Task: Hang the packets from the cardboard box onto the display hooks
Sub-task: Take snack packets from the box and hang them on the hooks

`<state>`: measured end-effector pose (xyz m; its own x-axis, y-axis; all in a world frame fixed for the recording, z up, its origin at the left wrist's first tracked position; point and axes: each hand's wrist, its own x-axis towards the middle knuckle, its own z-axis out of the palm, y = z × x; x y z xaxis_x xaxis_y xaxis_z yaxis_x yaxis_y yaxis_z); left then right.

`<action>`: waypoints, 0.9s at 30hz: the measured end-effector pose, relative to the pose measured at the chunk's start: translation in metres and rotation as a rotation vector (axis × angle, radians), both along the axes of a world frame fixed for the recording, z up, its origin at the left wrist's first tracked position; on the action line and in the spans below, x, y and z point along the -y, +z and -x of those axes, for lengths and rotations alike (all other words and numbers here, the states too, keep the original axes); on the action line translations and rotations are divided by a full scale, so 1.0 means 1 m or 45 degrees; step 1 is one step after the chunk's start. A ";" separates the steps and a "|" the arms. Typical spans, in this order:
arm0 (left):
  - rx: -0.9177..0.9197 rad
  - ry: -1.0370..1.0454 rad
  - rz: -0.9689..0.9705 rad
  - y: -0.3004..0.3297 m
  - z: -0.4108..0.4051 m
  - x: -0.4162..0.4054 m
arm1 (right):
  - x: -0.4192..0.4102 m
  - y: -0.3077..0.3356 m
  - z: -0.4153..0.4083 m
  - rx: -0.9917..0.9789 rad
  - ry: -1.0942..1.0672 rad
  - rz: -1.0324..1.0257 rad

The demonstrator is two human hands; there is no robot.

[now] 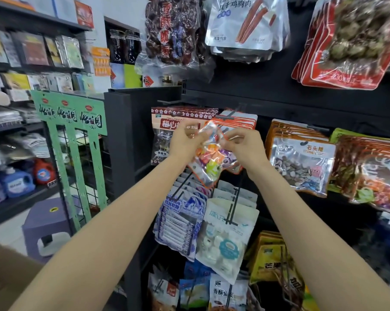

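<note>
A: Head view, quick. Where's the packet?
B: Clear candy packet [208, 157] with an orange edge, held up between both hands in front of the black display rack [279, 102], middle row. It hangs tilted, bottom corner pointing down-left.
A: Fingers?
B: Left hand [185, 142] pinches the packet's top left part, fingers curled on the film. Right hand [243, 144] pinches the top right part, same curl (thumbs mostly hidden).
A: Hook?
B: A black display hook [231, 114] sticks out just above the hands, with a stack of orange-topped packets [241, 122] already on it. Can't tell whether the held packet touches the hook.
A: Neighbours?
B: Plum packets [167, 126] hang to the left, stone-candy packets [301, 160] to the right, white packets [225, 241] below. Green rack [73, 122] and purple stool [46, 223] far left.
</note>
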<state>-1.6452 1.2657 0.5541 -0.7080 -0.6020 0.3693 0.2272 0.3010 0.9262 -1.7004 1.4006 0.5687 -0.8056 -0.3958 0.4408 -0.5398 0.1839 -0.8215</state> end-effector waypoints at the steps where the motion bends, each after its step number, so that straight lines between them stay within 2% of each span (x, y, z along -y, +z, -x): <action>1: 0.018 0.054 -0.079 -0.002 -0.001 0.000 | 0.000 -0.004 -0.001 0.031 -0.054 0.110; 2: 0.058 0.078 -0.155 -0.004 -0.002 0.001 | 0.001 -0.008 -0.003 0.069 -0.096 0.218; 5: 0.070 -0.134 -0.263 -0.014 -0.006 0.003 | 0.005 -0.027 -0.009 0.103 -0.172 0.362; 8: -0.072 -0.146 -0.168 -0.017 -0.011 0.000 | 0.004 -0.036 -0.012 0.162 -0.088 0.465; 10: -0.064 -0.168 -0.014 -0.013 -0.014 0.000 | 0.001 -0.033 -0.010 0.223 0.029 0.540; 13: 0.123 -0.271 0.445 -0.001 -0.014 -0.003 | -0.007 -0.024 -0.002 0.001 0.021 0.341; 15: 0.172 -0.243 0.566 0.010 -0.010 -0.008 | -0.008 -0.018 0.003 -0.204 -0.002 0.090; 18: 0.126 -0.136 0.436 0.017 -0.001 -0.012 | -0.010 -0.018 0.009 -0.316 -0.083 0.060; 21: 0.021 -0.098 0.206 0.007 0.003 -0.004 | -0.013 -0.022 0.011 -0.167 -0.162 0.220; 24: 0.004 -0.136 0.158 0.000 0.004 0.001 | -0.014 -0.024 0.014 -0.044 -0.109 0.199; 27: -0.040 -0.140 0.185 0.004 0.009 0.002 | -0.009 -0.017 0.012 -0.053 -0.082 0.208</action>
